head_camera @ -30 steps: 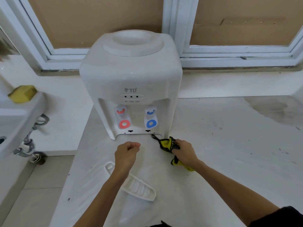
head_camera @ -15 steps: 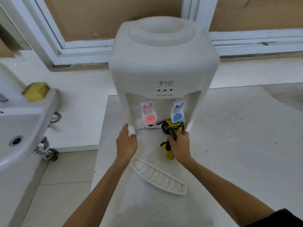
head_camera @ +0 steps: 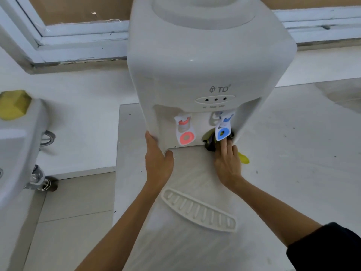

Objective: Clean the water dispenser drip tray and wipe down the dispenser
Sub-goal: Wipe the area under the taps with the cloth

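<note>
We saw the dispenser (head_camera: 207, 61) in the upper centre of the frame, a white body of smooth plastic with rounded corners and a round basin on its top. It stood on a pale counter (head_camera: 293, 153) with a faint grain and some dark specks. In the recess of its front hung two taps, the red tap (head_camera: 185, 132) to the left and the blue tap (head_camera: 223, 128) to the right, each ending in a flat ring-shaped paddle.

Our left hand (head_camera: 157, 161) held the lower left front edge of the dispenser, the fingers along its side and the thumb curled around the corner. Our right hand (head_camera: 227, 163) reached into the recess under the blue tap, with straight fingers pressing a yellow and black cloth (head_camera: 210, 142) against the base. A yellow end of the cloth showed just to the right of this hand.

The tray (head_camera: 199, 211) lay flat on the counter in the lower centre, well apart from both hands. It was a long, slightly curved piece of cream plastic with a row of narrow slots. Its long axis ran from upper left to lower right.

At the left edge of the frame there was a white sink (head_camera: 21, 149) with a yellow sponge (head_camera: 13, 104) on its rim.
</note>
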